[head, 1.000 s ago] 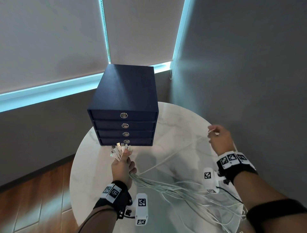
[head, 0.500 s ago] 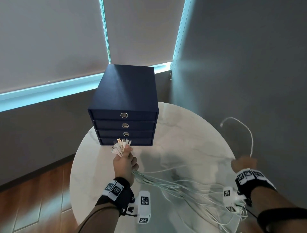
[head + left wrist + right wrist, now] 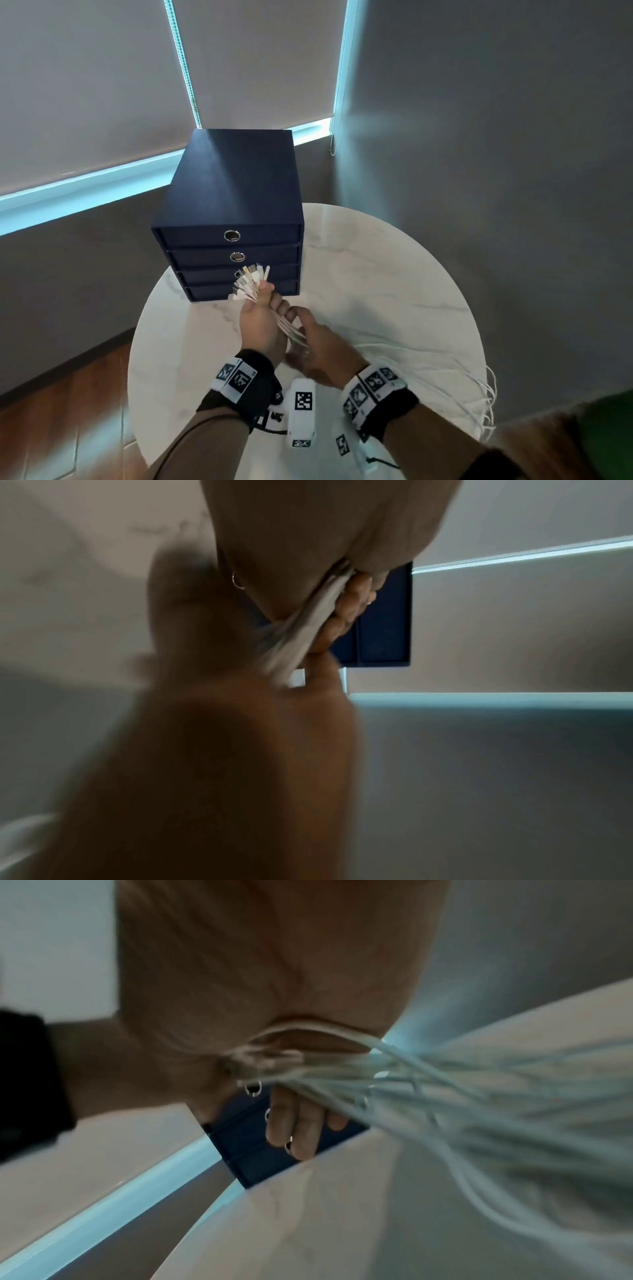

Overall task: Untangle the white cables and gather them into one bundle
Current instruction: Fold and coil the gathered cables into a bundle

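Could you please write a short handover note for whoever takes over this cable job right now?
Left hand: grips the white cables just below their plugs, which fan out in front of the navy drawer unit.
Right hand: right beside the left hand at the strands; the blur hides whether it grips them.
Cables: they run from the left hand across the round marble table to its right edge, where the far ends hang over.
Done: plug ends gathered in one hand.
Left: comb out the loose lengths, draw in the hanging ends, and form one bundle.
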Tool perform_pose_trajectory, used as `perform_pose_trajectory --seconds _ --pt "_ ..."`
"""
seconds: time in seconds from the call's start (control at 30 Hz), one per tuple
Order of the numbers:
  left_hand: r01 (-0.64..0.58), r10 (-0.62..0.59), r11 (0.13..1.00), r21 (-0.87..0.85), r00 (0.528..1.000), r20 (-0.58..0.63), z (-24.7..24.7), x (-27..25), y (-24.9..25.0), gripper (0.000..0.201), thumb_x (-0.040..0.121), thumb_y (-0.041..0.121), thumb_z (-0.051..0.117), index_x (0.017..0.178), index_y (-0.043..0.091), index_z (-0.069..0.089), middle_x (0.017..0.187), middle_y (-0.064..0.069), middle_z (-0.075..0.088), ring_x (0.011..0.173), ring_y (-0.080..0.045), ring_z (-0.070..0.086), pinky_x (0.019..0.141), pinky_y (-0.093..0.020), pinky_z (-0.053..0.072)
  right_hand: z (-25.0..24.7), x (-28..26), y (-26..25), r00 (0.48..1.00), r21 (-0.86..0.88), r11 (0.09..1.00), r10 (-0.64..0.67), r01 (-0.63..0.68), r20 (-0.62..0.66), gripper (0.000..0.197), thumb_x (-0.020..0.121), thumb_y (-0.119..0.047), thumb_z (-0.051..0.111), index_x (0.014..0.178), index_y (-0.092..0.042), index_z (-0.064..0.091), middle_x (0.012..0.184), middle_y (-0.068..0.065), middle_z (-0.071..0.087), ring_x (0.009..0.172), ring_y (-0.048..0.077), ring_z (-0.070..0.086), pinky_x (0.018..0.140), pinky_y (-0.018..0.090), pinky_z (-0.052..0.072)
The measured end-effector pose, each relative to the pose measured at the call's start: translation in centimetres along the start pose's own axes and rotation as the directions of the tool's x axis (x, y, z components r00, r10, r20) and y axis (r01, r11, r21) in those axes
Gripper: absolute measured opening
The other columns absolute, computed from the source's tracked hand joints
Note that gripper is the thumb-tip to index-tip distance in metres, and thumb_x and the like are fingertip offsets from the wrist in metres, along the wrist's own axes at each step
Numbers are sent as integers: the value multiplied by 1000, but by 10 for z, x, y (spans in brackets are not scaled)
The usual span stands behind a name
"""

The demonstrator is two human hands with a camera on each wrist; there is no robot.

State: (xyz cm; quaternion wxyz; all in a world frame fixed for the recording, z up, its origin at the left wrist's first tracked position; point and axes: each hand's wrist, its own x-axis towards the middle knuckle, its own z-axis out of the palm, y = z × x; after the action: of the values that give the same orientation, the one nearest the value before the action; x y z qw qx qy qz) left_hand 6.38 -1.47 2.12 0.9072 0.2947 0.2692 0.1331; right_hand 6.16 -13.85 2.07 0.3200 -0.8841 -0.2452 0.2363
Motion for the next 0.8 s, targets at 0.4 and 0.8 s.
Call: perform_pose_trajectory --seconds 0.4,0.8 --pt "-74 58 974 -213 995 -81 -13 22 49 30 105 25 42 77 20 47 50 10 30 37 -5 24 32 -18 21 -34 -41 134 953 -268 915 292 -302 -75 28 90 -52 57 79 -26 64 87 2 70 88 19 66 69 24 42" --pt "-1 -11 986 -166 998 -69 -33 16 48 31 106 25 40 76 20 46 50 10 26 36 -4 21 31 -17 16 -155 -114 228 708 -186 718 546 -671 -448 18 87 -34 53 85 -23 67 103 15 71 99 37 65 83 39 49"
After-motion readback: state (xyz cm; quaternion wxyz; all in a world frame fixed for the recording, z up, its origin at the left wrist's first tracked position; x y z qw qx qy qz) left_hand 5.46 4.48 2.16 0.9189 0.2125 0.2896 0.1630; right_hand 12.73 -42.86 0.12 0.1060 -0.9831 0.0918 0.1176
